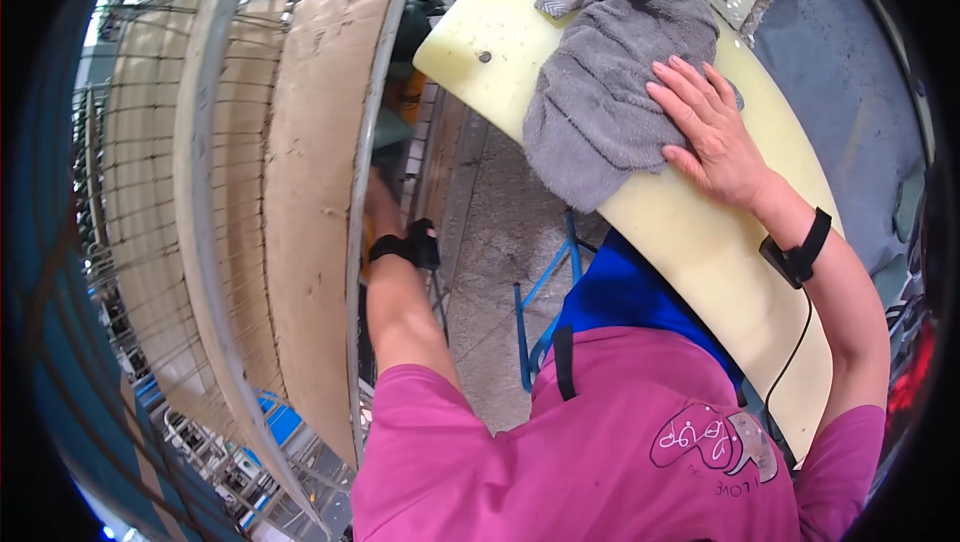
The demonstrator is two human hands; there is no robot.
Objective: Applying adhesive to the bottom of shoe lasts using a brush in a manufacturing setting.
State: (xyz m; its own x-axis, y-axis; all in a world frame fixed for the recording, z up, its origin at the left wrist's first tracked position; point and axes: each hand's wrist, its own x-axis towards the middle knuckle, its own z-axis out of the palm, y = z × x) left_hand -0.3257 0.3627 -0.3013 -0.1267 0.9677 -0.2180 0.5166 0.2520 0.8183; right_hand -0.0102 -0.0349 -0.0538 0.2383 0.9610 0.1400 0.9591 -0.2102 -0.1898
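My right hand point(705, 132) lies flat, fingers stretched, partly on a crumpled grey towel point(610, 102) and at its lower edge beside the pale yellow board point(720, 262). The towel drapes over the board's far part and hangs past its left edge. On the left, my left arm reaches down beside a wooden panel point(325, 132). Of my left hand point(380, 204) only a part near the wrist shows; its fingers are hidden in the dark gap behind the panel's edge, where something yellow is partly visible. Both wrists wear black straps with small devices.
Metal rack frames with wire mesh point(235, 192) and wooden panels fill the left side. A blue metal stool frame point(545, 292) stands on the stained floor point(495, 232) near my legs. Grey-blue sheeting point(850, 92) lies right of the board. A thin black cable hangs from my right wrist.
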